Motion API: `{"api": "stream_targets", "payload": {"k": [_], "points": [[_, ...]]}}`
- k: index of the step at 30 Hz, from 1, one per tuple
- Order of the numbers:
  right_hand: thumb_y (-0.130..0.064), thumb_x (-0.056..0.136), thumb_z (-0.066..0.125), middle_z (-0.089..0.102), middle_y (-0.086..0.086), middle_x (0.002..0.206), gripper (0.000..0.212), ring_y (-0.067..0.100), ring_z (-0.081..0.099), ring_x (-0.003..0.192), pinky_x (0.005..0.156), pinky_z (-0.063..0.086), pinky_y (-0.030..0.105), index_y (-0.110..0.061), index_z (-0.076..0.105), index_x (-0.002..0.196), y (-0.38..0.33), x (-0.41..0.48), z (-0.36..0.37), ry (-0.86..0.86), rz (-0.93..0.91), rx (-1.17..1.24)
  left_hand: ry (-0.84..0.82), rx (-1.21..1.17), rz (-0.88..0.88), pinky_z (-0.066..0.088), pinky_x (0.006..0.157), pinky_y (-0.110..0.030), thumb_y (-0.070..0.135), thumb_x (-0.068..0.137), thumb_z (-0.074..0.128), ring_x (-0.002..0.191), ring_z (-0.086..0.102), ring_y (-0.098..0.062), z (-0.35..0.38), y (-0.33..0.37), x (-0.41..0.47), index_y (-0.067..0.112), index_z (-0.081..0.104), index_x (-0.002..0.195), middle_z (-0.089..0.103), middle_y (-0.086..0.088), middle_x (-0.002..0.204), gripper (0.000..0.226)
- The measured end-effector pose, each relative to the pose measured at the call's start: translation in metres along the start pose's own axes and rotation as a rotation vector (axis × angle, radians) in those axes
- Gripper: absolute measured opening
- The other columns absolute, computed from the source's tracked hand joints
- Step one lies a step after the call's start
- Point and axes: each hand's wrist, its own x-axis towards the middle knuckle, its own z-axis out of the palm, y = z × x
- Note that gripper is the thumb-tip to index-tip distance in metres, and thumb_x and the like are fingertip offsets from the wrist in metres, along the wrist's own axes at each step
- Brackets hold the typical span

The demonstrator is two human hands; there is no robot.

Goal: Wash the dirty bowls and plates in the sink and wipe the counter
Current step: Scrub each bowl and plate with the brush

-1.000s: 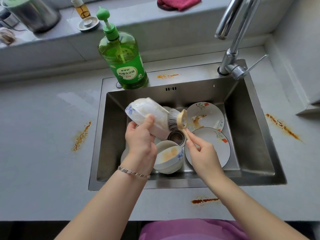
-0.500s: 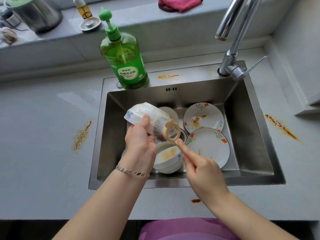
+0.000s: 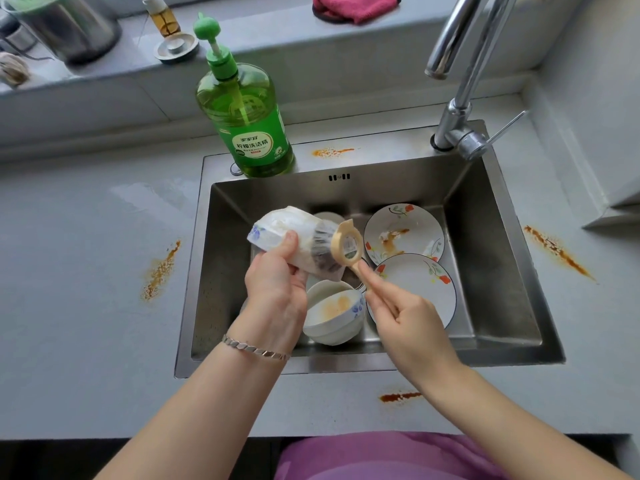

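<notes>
The left hand, a silver bracelet on its wrist, grips a white bowl with blue flowers above the left half of the steel sink, thumb pressed on the outer wall and fingers wrapped underneath. The bowl is tipped on its side with its mouth facing right. The right hand pinches the thin handle of a beige dish brush, forefinger stretched along it and the other fingers curled in. The brush's round head stands at the bowl's mouth with its dark bristles pushed inside. Below them, on the sink floor near the front wall, sits a second bowl, upright, with orange residue in it. To its right lie two flower-patterned plates: the far plate smeared with brown sauce, the near plate overlapping its edge and partly hidden behind the right hand. A green dish soap bottle with a pump stands at the sink's far-left corner, and the chrome faucet rises at the far right. The grey counter carries orange-brown stains: one left of the sink, one to the right, one near the front edge, and a small one on the sink's far rim. A pink cloth lies on the far ledge.
</notes>
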Motion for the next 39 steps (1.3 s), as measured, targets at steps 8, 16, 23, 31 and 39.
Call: {"api": "stream_targets", "payload": {"k": [8,16,23,31,39], "points": [[-0.016,0.096,0.045,0.06,-0.035,0.084,0.04,-0.014,0.053,0.067,0.072,0.041,0.004,-0.046,0.044,0.122,0.013,0.001,-0.005,0.002,0.196,0.255,0.011,0.005,-0.037,0.055,0.079,-0.039,-0.001,0.087,0.058,0.101,0.063,-0.029,0.004,0.003,0.0,0.002,0.055,0.101,0.062,-0.02,0.114,0.015],[-0.013,0.097,0.044,0.054,-0.03,0.069,0.038,-0.012,0.046,0.064,0.063,0.041,0.003,-0.035,0.047,0.128,0.013,0.009,-0.002,-0.033,0.276,0.32,-0.011,-0.056,-0.047,0.056,0.074,-0.039,0.0,0.088,0.056,0.105,0.063,-0.03,0.002,0.009,0.003,0.002,0.049,0.127,0.061,-0.021,0.12,0.04],[-0.013,0.096,0.045,0.051,-0.035,0.05,0.039,-0.017,0.049,0.054,0.047,0.036,0.0,-0.042,0.048,0.121,0.009,0.008,0.003,-0.056,0.288,0.402,-0.041,-0.067,-0.016,0.059,0.061,-0.032,0.001,0.088,0.056,0.093,0.065,-0.026,0.003,0.016,0.003,0.002,0.053,0.116,0.063,-0.019,0.114,0.028],[-0.015,0.098,0.042,0.029,-0.004,0.051,0.037,0.003,0.024,0.036,0.032,0.02,0.014,-0.036,0.051,0.126,0.024,0.02,-0.021,-0.056,0.463,0.421,-0.13,0.281,-0.005,0.056,0.051,-0.025,0.002,0.086,0.059,0.084,0.064,-0.022,-0.02,0.013,0.003,0.008,0.057,0.091,0.065,-0.01,0.094,0.009],[-0.02,0.097,0.045,0.039,-0.032,0.038,0.037,-0.018,0.042,0.046,0.075,0.039,0.01,-0.043,0.047,0.126,0.014,0.004,-0.015,-0.207,0.209,0.119,-0.088,0.595,0.133,0.055,0.055,-0.028,-0.003,0.079,0.065,0.075,0.064,-0.022,-0.04,-0.008,0.013,0.007,0.058,0.09,0.065,-0.006,0.081,0.016]]}}
